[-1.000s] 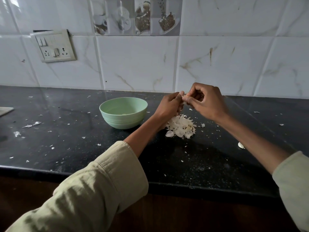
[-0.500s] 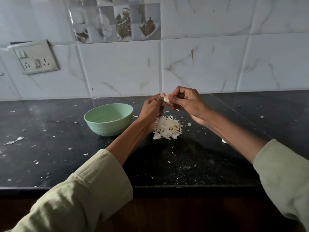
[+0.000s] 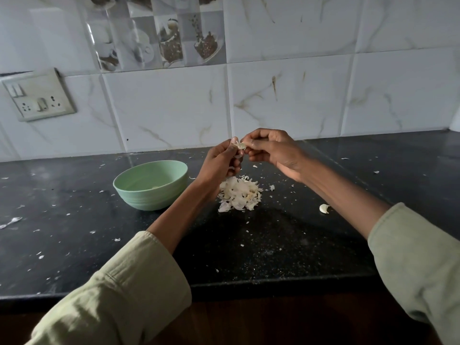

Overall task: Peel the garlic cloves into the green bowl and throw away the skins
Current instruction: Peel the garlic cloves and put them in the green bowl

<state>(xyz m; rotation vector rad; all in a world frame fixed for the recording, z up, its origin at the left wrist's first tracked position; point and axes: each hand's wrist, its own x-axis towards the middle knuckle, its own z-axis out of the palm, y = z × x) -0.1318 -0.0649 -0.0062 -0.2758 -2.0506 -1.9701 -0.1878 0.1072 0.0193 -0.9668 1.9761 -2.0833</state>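
A single head-worn camera looks forward and down from the person's standpoint at the desk (image 3: pixel 286 245). It faces the tiled wall (image 3: pixel 286 100) behind, close over both outstretched forearms.

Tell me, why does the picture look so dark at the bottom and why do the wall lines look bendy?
In the head view, light falls on the tiled wall while the black counter stays dim, with the arms' shadow below the skin pile; the wide-angle lens bends the tile lines; the glossy picture tiles catch glare; the hands, left hand and right hand, look sharp.
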